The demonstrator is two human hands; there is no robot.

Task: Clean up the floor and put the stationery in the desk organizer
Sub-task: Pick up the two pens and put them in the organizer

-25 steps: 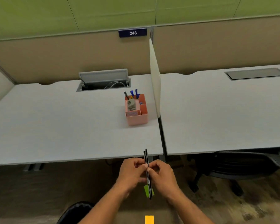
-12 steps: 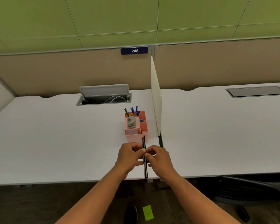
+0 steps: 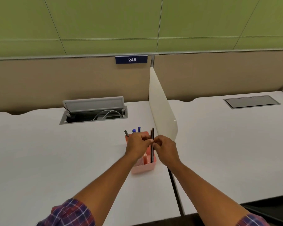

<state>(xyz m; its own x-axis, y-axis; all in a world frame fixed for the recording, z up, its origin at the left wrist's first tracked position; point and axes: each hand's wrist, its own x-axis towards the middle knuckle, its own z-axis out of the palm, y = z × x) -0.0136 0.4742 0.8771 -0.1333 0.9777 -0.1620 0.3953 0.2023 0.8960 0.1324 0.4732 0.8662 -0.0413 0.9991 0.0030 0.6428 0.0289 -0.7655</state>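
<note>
Left hand (image 3: 138, 145) — fingers pinched closed on two thin dark pencils (image 3: 152, 145), gripping them near mid-length. Right hand (image 3: 166, 150) — fingers likewise closed on the same pencils from the opposite side; fingertips of both hands meet at the shafts. Pencils: held upright, side by side, lower ends reaching down over the right-hand part of the desk organizer (image 3: 145, 167); whether the tips touch its floor cannot be told. Desk organizer: pink, compartmented, standing on the white counter (image 3: 55, 152) just beside the white divider panel (image 3: 162, 111), partly hidden by the hands. Contents visible at its rear: two blue pens (image 3: 136, 130) and one grey pen (image 3: 126, 133), upright. Behind: open cable hatch (image 3: 93, 111) with white cable. Partition label (image 3: 131, 59) reads 248. Plaid sleeves (image 3: 69, 214) on both arms.
</note>
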